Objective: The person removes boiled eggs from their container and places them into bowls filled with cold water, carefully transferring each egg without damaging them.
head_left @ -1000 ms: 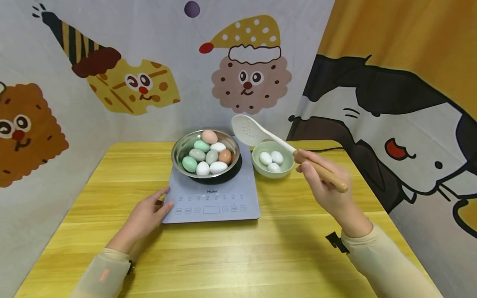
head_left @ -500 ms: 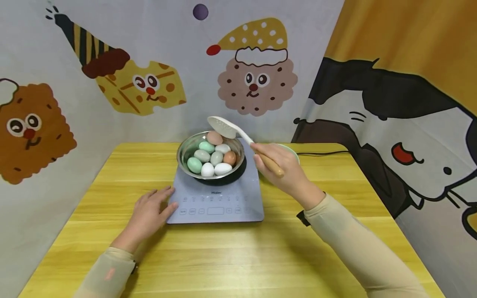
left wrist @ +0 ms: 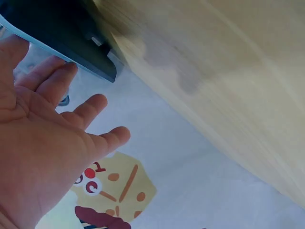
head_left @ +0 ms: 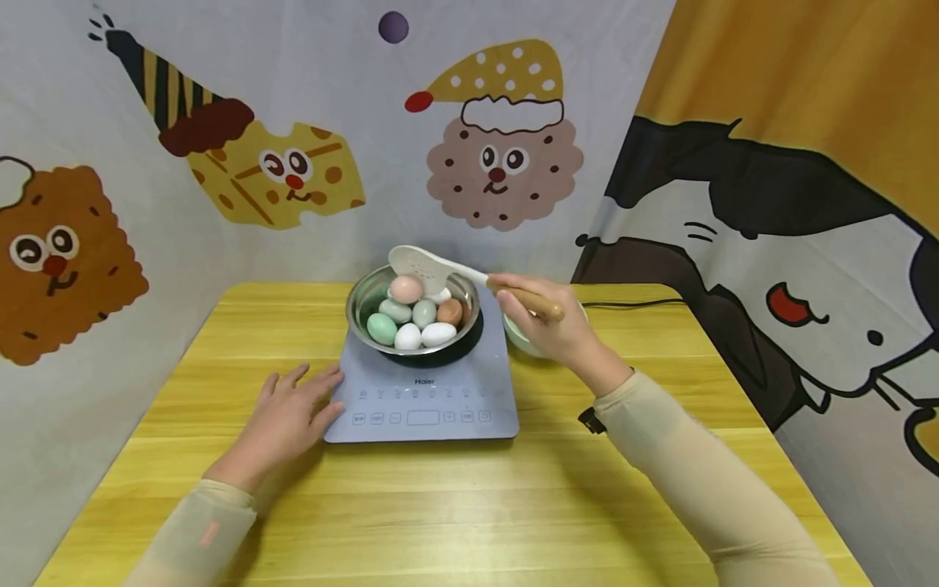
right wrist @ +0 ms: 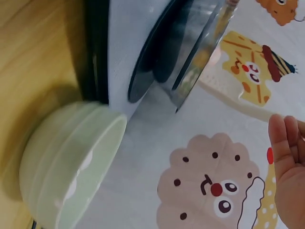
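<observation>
My right hand (head_left: 561, 326) grips the wooden handle of a white slotted spoon (head_left: 420, 265). The spoon's head is tilted down into the back of a steel bowl (head_left: 354, 330), against or close behind a pinkish egg (head_left: 406, 289); contact cannot be told. Several white, pale green and brown eggs fill this bowl, which stands on a Haier induction cooktop (head_left: 425, 399). At the cooktop's left edge lies my left hand (head_left: 286, 420), fingers spread, fingertips at the edge. The left wrist view shows those fingers (left wrist: 59, 83) extended beside the cooktop's dark underside.
A pale green bowl (right wrist: 57, 157) stands right of the cooktop, partly hidden by my right hand in the head view; white eggs (right wrist: 71, 186) show inside it. A black cord (head_left: 634, 304) runs along the back of the wooden table (head_left: 440, 505). Printed curtains hang behind.
My right hand has carried the spoon left from above the green bowl and lowered it into the steel bowl. The pinkish egg has shifted forward and left. The left hand stays by the cooktop.
</observation>
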`<state>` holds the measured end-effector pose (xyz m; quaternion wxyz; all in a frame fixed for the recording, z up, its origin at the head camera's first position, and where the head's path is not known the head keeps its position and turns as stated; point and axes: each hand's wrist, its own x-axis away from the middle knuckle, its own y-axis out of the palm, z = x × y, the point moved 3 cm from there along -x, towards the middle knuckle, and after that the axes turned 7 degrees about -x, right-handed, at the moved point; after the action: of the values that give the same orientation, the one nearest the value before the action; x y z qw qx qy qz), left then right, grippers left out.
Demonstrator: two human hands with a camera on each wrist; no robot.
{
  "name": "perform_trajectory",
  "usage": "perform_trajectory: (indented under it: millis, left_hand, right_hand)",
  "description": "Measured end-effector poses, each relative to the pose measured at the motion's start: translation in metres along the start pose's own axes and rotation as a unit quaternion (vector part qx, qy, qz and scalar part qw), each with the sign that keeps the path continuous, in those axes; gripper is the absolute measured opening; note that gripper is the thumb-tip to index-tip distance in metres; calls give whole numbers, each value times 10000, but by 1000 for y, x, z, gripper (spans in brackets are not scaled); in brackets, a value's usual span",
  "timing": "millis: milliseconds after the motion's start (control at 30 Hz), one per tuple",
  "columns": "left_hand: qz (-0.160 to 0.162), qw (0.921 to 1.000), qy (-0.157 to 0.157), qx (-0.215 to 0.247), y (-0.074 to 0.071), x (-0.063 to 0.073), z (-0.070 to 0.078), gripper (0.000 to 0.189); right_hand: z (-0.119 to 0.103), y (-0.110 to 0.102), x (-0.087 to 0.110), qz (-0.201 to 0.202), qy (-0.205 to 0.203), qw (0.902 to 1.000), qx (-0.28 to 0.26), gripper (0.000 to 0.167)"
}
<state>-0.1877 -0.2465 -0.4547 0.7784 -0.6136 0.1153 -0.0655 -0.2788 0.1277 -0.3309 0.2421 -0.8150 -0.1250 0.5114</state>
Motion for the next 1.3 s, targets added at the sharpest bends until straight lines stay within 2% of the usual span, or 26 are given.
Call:
perform_trajectory:
  millis: [167, 267, 400, 533, 667, 833, 900, 967, 1000, 1067, 1233, 1300]
  left_hand:
    - [-100, 9999, 11, 49, 1, 0, 2, 54]
    - [-114, 9999, -15, 75, 1, 0, 2, 55]
    - [-112, 9999, -38, 97, 2, 0, 1, 55]
    - [-99, 9999, -16, 118, 3, 0, 1, 55]
    - [-97, 9998, -9, 151, 3, 0, 0, 55]
    - [-100, 9997, -25, 203, 3, 0, -1, 55]
    - [-104, 9997, -40, 226, 3, 1, -2, 55]
    - [-123, 9996, -43, 253, 3, 1, -2, 55]
    - [-131, 9995, -39, 275, 3, 1, -2, 55]
    - [-144, 9994, -27, 306, 3, 1, -2, 55]
    - [-146, 9993, -11, 339, 2, 0, -3, 55]
    - [-169, 9993, -20, 339, 2, 0, -3, 56]
  right_hand:
    - [-3, 4, 3, 225, 570, 9934, -969, 29]
    - [-6, 8, 4, 354, 1166, 9804, -1549, 27]
    - [-11, 16, 3, 431, 2002, 9602, -1899, 28]
    - [-17, 23, 2, 429, 2543, 9462, -1952, 30]
    - [-15, 28, -3, 751, 3101, 9196, -2294, 30]
    - [3, 30, -15, 1308, 3621, 8803, -2771, 33]
    - [9, 32, -20, 1330, 3822, 8692, -2842, 35]
    - [11, 33, -21, 1270, 3955, 8627, -2886, 35]
    - [11, 34, -22, 1222, 3975, 8634, -2856, 35]
    - [6, 34, -21, 1096, 3890, 8730, -2731, 34]
    - [-13, 33, -15, 810, 3274, 9123, -2323, 33]
    - [-20, 30, -9, 762, 3033, 9221, -2277, 32]
